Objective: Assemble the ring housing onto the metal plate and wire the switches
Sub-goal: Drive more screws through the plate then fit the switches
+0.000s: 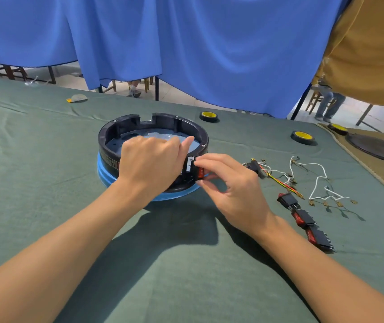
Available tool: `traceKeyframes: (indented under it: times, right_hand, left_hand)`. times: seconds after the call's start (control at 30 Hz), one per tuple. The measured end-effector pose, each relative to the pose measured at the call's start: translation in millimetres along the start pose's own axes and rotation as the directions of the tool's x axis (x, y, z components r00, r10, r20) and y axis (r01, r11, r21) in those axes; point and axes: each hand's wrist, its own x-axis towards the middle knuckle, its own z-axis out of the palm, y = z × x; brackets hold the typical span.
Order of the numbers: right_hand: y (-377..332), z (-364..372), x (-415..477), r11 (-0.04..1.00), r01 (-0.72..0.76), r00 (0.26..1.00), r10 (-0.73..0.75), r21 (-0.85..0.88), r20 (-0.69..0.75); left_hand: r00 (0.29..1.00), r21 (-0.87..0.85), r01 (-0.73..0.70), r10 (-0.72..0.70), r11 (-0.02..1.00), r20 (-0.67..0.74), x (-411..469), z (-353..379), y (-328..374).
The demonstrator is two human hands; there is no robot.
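Green cloth (46, 159), left hand (149, 159) gripping one ring housing (163, 118), right hand (237, 185) pinching one switch (201, 172), three switches (302, 217) loose

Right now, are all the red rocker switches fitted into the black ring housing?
No, three red rocker switches lie loose on the green cloth.

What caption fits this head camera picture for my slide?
Left hand holds the black ring while right hand pinches a red switch against it.

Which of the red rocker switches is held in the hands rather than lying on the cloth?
The switch pinched by the right hand at the ring housing; the loose switches lie in a row on the cloth.
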Motion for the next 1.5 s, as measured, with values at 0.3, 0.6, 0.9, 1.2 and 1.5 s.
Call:
traceKeyframes:
  times: [0.3, 0.6, 0.9, 1.2, 1.5]
  right_hand:
    - [1, 7, -2, 0.999, 0.004, 1.0, -0.004, -0.033, -0.019]
    - [0, 2, -5, 0.999, -0.02, 0.999, 0.018, -0.041, -0.031]
    - [1, 0, -5, 0.995, -0.05, 0.998, 0.046, -0.092, -0.046]
    - [1, 5, 4, 0.947, -0.27, 0.949, 0.292, 0.173, -0.119]
    - [-2, 11, 4, 0.86, -0.409, 0.875, 0.464, 0.303, -0.137]
  left_hand:
    - [0.993, -0.117, -0.12, 0.118, 0.986, -0.023, -13, 3, -19]
    - [0.995, -0.082, -0.031, 0.023, 0.996, -0.094, -17, 7, 1]
    - [0.999, -0.055, 0.021, -0.023, 0.998, -0.04, -20, 1, 10]
    - [0.999, -0.082, 0.037, -0.036, 0.996, 0.019, -19, -6, 11]
    - [0.996, -0.048, 0.014, -0.01, 0.999, 0.086, -17, -12, 17]
